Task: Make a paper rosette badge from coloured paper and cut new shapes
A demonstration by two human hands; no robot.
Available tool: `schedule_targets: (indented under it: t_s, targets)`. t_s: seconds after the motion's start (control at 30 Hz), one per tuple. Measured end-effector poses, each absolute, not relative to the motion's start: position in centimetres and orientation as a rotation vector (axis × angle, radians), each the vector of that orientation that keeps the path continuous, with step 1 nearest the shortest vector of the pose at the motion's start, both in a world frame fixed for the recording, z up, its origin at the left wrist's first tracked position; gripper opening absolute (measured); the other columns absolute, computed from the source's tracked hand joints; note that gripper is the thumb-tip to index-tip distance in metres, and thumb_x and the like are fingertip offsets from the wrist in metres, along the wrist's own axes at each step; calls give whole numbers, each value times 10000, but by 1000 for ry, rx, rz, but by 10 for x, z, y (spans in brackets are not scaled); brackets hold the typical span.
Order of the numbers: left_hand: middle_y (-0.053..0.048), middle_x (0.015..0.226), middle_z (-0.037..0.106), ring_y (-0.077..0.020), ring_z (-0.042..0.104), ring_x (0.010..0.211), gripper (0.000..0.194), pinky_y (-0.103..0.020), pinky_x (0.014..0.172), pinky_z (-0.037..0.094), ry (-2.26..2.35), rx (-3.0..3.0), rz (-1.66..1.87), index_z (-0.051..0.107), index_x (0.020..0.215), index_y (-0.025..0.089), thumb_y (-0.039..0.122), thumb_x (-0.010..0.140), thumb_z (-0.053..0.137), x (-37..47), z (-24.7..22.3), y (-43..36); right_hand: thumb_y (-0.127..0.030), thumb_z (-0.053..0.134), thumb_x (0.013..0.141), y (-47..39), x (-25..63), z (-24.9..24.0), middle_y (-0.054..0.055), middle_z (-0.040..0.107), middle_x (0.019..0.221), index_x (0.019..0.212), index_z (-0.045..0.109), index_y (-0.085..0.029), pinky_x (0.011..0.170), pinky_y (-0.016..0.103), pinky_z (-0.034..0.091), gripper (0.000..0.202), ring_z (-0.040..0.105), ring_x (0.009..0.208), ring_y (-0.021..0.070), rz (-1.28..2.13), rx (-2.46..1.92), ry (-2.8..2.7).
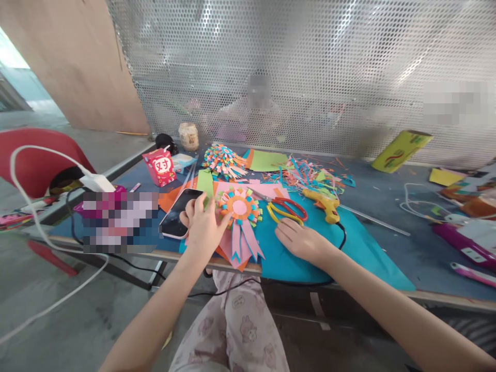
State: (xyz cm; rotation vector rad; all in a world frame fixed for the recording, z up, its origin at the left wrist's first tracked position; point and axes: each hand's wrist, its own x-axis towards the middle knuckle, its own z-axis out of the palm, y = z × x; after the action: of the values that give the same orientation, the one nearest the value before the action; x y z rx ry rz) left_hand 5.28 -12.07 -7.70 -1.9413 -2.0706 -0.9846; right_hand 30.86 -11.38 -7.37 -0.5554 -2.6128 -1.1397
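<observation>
A paper rosette (239, 207) with a pink centre, an orange ring, coloured looped strips and pink ribbon tails lies on pink and orange sheets. My left hand (205, 222) is beside it, thumb at its left edge and apart from the bent fingers, which are over a dark-screened phone (180, 213). My right hand (304, 241) rests on the blue paper (360, 248), fingers extended. Its fingertips are at the yellow handle loop of a pair of scissors (289, 209), whose other loop is red. A yellow glue gun (324, 204) lies to the right of the scissors.
Behind the rosette are a fuller paper-strip flower (225, 161), a green sheet (269, 160) and a heap of paper shreds (310, 173). A red packet (159, 167) and a jar (188, 136) stand at left. A yellow tube (401, 151) leans near the perforated metal panel (310, 72). Cables trail at both sides.
</observation>
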Motion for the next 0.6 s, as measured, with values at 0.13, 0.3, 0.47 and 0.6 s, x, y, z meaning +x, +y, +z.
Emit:
schedule_targets:
  t_s: [0.13, 0.3, 0.47, 0.6]
  targets:
    - [-252, 1373, 411, -441, 375, 1207, 731, -620, 963, 222, -2169, -1776, -793, 428, 1334, 80, 534, 771, 532, 31, -74, -123, -43, 330, 908, -110, 311, -76, 130, 684, 823, 811, 653, -101, 608, 266, 497, 342, 617, 838, 206, -1084, -672, -2607]
    - [-305, 1153, 558, -450, 490, 1085, 805, -615, 892, 285, -2377, -1754, -534, 332, 1370, 8, 500, 763, 525, 8, -62, -124, -73, 304, 927, -108, 313, -79, 136, 678, 823, 836, 643, -109, 632, 267, 491, 352, 611, 848, 204, -1042, -704, -2579]
    - [-291, 1065, 606, -445, 530, 1042, 847, -559, 837, 355, -2400, -1785, -477, 277, 1395, 13, 505, 747, 513, 1, -53, -115, -76, 294, 929, -111, 311, -78, 144, 675, 861, 868, 640, -115, 653, 269, 496, 353, 606, 861, 200, -1002, -765, -2592]
    - [-268, 1099, 613, -430, 539, 1069, 834, -526, 876, 373, -2401, -1823, -547, 346, 1356, 40, 509, 702, 563, -12, -43, -114, -65, 321, 918, -112, 311, -78, 136, 671, 861, 889, 637, -107, 652, 266, 502, 320, 607, 865, 202, -1000, -787, -2597]
